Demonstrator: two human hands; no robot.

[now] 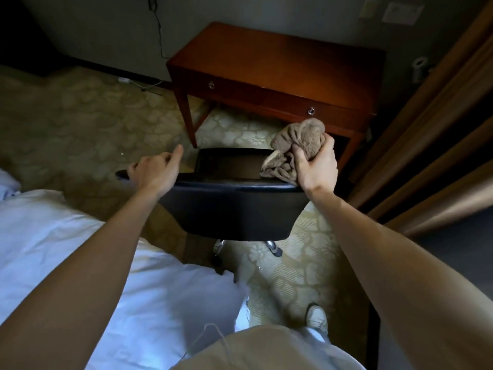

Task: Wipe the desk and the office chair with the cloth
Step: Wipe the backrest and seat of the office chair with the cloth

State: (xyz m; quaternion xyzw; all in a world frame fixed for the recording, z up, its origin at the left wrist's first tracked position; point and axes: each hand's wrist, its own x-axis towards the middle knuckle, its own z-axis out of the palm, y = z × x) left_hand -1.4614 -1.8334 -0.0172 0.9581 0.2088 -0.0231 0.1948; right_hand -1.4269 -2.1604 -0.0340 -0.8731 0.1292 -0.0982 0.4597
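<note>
The right hand (316, 169) clenches the bunched cloth (296, 148) on the right end of the office chair (234, 206) backrest's top. The left hand (153, 170) curls its fingers over the left end, thumb free. The chair stands on casters, so a hard wipe could roll it into the wooden counter (280, 62). The carpet (80, 116) is patterned, with a bed (80, 249) at left, and the room is dim.

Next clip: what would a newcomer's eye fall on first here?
First the crumpled brown cloth, gripped in the right hand at the right end of the back of the black chair. The left hand is at the left end, forefinger stretched out. Beyond stands a reddish wooden desk; a white bed fills the lower left.
</note>
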